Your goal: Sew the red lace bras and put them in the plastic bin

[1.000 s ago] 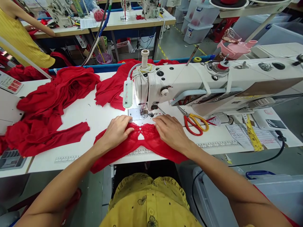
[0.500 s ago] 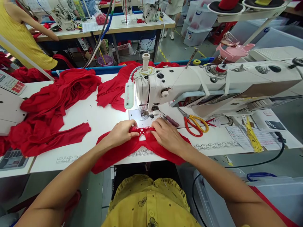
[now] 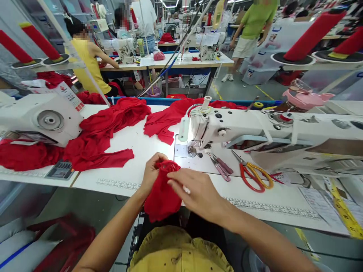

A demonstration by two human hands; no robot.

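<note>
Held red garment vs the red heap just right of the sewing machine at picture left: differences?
Support: the held garment is in the left hand, right hand at it; the red heap lies on the table.
Size: the held garment is smaller; the red heap spreads wider.
Position: the held garment overlaps the table's front edge in view; the red heap doesn't.
Shared: both red fabric.

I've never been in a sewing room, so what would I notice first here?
Probably the bright red cloth in the person's left hand, with the right hand close against it, at the white table's front. Beyond, stretching right, is a white sewing machine, with red-and-yellow scissors lying before it. Red fabric lies heaped to the left.
</note>
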